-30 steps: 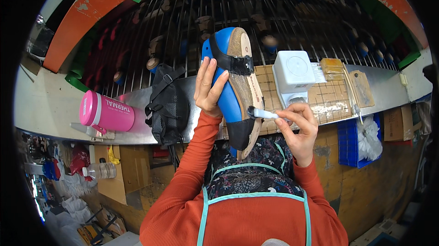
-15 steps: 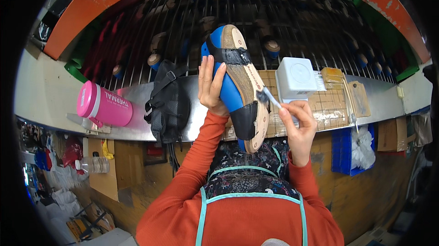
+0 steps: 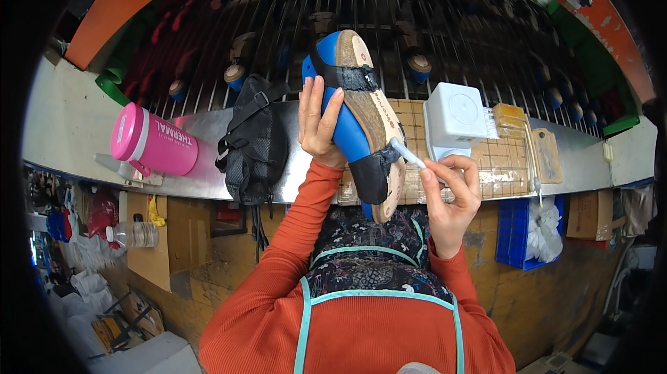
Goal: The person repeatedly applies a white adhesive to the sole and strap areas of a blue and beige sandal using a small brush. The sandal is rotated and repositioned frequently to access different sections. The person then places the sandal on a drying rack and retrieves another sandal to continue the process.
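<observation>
My left hand (image 3: 322, 127) grips the side of a sandal on a blue last (image 3: 349, 128), held tilted above the bench with its sole side toward me. Black straps (image 3: 369, 176) fold over the edges of its tan insole (image 3: 379, 111). Between thumb and fingers of my right hand (image 3: 453, 197) is a thin, pale-handled brush (image 3: 408, 153). Its tip meets the insole right beside the lower strap; the bristles are hardly visible at this angle.
Behind lies a rack of metal rollers (image 3: 278, 40) carrying several lasts. On the bench are a white container (image 3: 455, 113), a wire-gridded board (image 3: 504, 165), a yellow block (image 3: 509, 118), a black bag (image 3: 255, 141) and a pink thermal jug (image 3: 156, 139). A blue crate (image 3: 512, 235) stands below.
The brush has shifted slightly and turned on the insole, so its dark bristles now show less. My left hand keeps the same hold on the sandal. The whole view has shifted a little.
</observation>
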Demonstrator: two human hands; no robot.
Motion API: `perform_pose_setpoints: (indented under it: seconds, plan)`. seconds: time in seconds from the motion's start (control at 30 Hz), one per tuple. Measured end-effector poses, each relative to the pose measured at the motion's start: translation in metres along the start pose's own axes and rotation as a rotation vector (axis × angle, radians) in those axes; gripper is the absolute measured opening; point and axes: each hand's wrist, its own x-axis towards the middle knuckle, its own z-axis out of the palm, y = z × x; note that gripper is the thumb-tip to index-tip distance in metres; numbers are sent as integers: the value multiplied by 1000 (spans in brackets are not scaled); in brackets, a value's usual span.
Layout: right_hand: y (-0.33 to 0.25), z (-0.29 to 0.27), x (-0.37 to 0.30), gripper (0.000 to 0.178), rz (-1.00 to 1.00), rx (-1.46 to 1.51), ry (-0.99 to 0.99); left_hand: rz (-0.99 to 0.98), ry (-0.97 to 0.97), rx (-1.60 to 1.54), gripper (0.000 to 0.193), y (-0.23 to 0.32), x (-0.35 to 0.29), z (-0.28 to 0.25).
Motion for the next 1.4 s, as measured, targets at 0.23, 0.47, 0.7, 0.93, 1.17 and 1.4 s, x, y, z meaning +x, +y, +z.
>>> perform_pose_setpoints:
  seconds: [0.23,0.47,0.7,0.93,1.17,1.4]
  plan:
    - [9,0,3,18,-102,40,-2,-14,8,3,34,0,6,2]
    - [10,-1,-5,18,-91,121,-35,-69,-32,3,39,2,12,5]
    - [9,-4,-7,18,-87,88,-10,-113,-53,15,40,5,18,11]
    - [7,-13,-6,18,-143,28,-30,-151,-86,-25,45,8,22,12]
    - [41,-55,1,13,85,88,-25,-242,-177,-89,46,2,16,3]
    - [97,-87,-8,7,122,-810,-6,-273,-299,-205,62,11,-12,-12]
